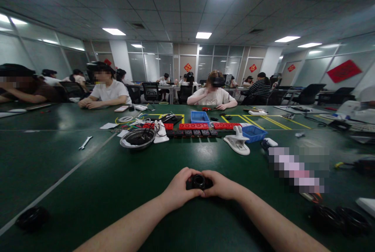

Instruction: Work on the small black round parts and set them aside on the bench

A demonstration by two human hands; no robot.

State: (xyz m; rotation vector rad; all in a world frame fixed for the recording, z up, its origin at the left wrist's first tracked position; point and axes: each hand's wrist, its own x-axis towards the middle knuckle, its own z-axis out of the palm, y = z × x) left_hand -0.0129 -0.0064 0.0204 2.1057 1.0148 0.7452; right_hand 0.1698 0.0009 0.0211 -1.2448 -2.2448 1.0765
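Between both hands, close to the green table in front of me, is a small black cylindrical part [199, 181] with a round opening at its middle. My left hand [182, 186] curls around its left side, thumb and fingers closed on it. From the right, my right hand [220, 185] grips the same part, its thumb tip meeting the left thumb at the near side. The fingers hide much of the part, so its exact kind cannot be made out.
Ahead stand a metal bowl [137, 139], white clip stands [238, 141], a red power strip [193, 126] and blue trays [200, 117]. A wrench [85, 143] lies left. Black ring-shaped parts [32, 218] sit at both near sides. People sit across the table.
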